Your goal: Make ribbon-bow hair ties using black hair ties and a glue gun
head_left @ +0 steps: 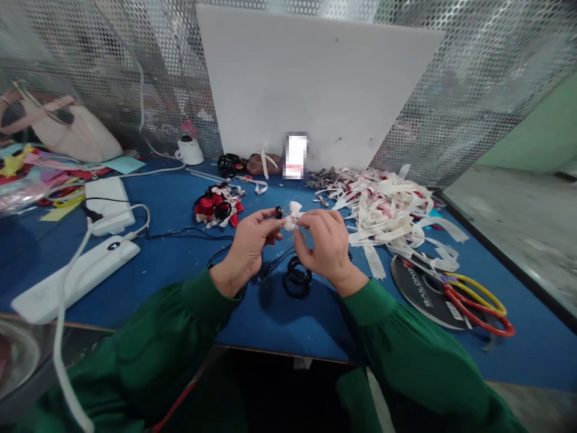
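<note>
Left hand (247,242) and right hand (327,243) pinch white fabric (294,209).

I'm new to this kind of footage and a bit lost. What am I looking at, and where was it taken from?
There's no machine: these are one person's own bare hands, seen by a camera worn on the head, looking forward and down. There is just this one view. The left hand and right hand pinch a gathered pale ribbon between them. On the blue table lie black rings, a heap of pale strips and scissors.
</note>
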